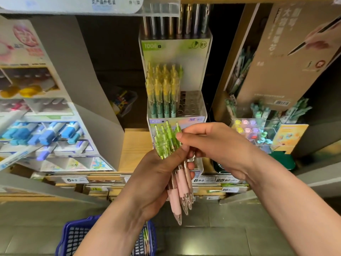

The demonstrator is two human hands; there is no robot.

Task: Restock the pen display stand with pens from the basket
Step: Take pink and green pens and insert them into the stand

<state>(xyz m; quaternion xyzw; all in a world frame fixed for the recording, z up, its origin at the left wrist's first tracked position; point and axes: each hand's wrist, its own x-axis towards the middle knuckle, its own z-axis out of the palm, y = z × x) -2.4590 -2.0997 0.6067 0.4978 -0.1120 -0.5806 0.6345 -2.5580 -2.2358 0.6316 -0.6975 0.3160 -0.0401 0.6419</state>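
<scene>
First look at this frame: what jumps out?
Dead centre, the left hand grips a bundle of pens with green tops and pink grips, while the right hand pinches one top. Just behind, the clear display stand holds yellow-topped pens on its left, with empty holes on its right. A blue basket sits at the bottom edge.

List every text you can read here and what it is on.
"1000": green card atop the pen stand.
"K35", "ST": lower card of the stand.
"6.90": left price tag.
"5.90": middle price tag.
"25.90": right price tag.
Chinese print on the brown box and the top shelf label: too blurred to read.
</scene>
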